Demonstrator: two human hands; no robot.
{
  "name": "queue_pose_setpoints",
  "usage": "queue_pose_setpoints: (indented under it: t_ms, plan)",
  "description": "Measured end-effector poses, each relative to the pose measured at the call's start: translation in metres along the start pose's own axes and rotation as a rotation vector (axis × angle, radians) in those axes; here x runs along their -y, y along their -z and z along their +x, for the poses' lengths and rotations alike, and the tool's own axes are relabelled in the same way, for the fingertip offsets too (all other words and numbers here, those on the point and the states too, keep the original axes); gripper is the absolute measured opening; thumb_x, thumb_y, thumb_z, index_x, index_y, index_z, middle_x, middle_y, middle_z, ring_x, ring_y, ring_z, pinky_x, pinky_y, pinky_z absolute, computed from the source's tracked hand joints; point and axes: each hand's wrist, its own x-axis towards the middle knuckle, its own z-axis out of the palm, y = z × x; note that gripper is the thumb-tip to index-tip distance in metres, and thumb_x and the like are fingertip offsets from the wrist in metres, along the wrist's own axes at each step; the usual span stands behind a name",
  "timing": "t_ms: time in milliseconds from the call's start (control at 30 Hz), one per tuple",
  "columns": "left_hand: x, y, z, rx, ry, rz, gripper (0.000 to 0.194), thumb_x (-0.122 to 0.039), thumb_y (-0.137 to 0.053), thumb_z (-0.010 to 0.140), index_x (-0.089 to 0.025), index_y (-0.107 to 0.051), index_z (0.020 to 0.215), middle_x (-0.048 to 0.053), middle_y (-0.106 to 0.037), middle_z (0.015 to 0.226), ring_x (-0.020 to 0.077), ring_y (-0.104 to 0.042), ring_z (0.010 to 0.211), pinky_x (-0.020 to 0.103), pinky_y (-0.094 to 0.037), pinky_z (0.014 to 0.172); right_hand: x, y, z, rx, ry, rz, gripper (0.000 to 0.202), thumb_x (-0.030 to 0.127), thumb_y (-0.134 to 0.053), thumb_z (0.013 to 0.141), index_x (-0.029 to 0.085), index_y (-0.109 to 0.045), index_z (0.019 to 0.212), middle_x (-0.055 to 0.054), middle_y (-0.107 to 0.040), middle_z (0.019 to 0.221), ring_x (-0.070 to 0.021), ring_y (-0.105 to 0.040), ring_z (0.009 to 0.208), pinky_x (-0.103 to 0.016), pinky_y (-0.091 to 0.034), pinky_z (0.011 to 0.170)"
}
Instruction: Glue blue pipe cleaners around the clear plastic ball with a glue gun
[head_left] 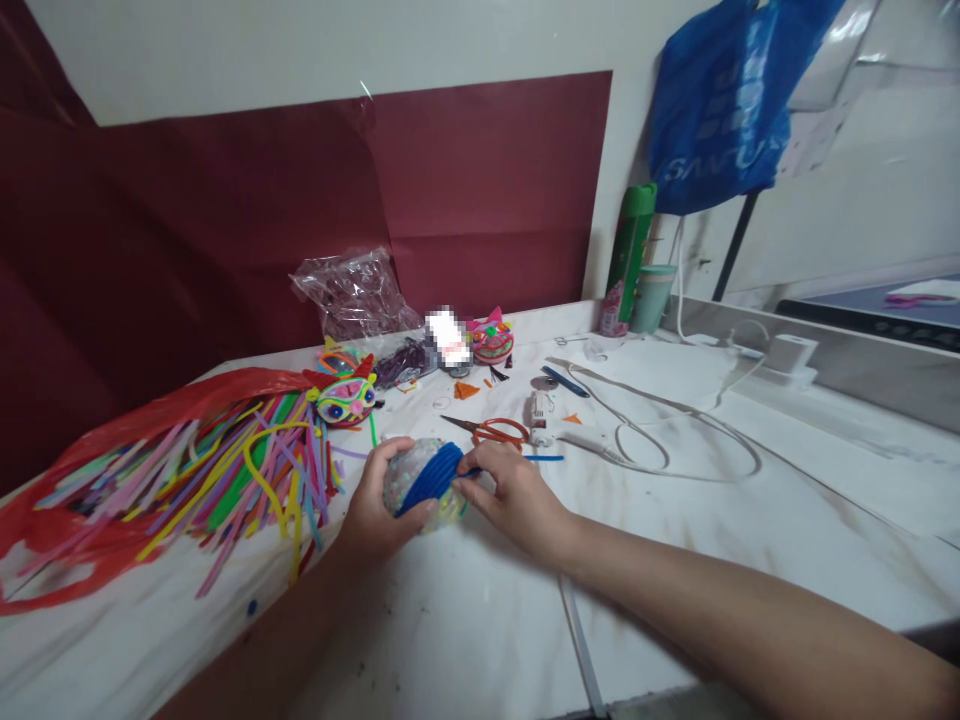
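A round, pale speckled ball (402, 469) is held over the white marbled table. Rows of blue pipe cleaner (433, 480) cover part of its surface. Fingers and thumb of my left hand (385, 505) wrap round the ball's left side. My right hand (511, 492) is closed at the ball's right edge, thumb and forefinger pinching a blue pipe cleaner whose free end (551, 458) sticks out to the right behind the hand. Orange-handled scissors (500, 432) and a white glue gun (559, 428) lie just beyond my right hand.
Colourful pipe cleaners (247, 470) spread over a red plastic bag (202, 392) at left. Two decorated animal faces (345, 398), (493, 342) stand farther back. A white cable (675, 402) loops across the right side. A green can (632, 250) and cup (654, 298) stand by the wall.
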Motion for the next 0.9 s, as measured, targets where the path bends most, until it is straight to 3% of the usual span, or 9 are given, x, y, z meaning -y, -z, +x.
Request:
queue_pose_setpoints:
  t_ms: [433,600,900]
  plan:
    - [-0.015,-0.004,0.001,-0.059,0.018,0.117,0.058,-0.034,-0.073,0.062,-0.021,-0.051,0.114,0.008,-0.055,0.11,0.0282,-0.054,0.106,0.043,-0.042,0.093,0.005,-0.002,-0.001,0.0,0.038,-0.037,0.014,0.01,-0.068,0.076,0.02,-0.06,0.081,-0.004,-0.066,0.081,-0.0197,-0.061,0.079,-0.032,-0.045,0.073]
    - [-0.017,-0.001,0.001,-0.054,-0.061,0.138,0.055,-0.033,-0.069,0.063,-0.021,-0.051,0.113,0.008,-0.053,0.111,0.0289,-0.052,0.108,0.045,-0.04,0.096,0.002,-0.001,-0.002,-0.002,0.051,-0.015,0.015,0.011,-0.067,0.075,0.019,-0.059,0.085,-0.005,-0.067,0.083,-0.0211,-0.062,0.081,-0.034,-0.046,0.075]
    - [-0.022,0.002,0.001,-0.035,-0.018,0.086,0.054,-0.028,-0.07,0.061,-0.021,-0.05,0.111,0.008,-0.053,0.115,0.029,-0.05,0.113,0.045,-0.038,0.099,0.001,-0.001,-0.004,0.016,0.041,-0.024,0.011,0.01,-0.064,0.075,0.019,-0.061,0.082,-0.006,-0.068,0.081,-0.0213,-0.062,0.081,-0.033,-0.045,0.075]
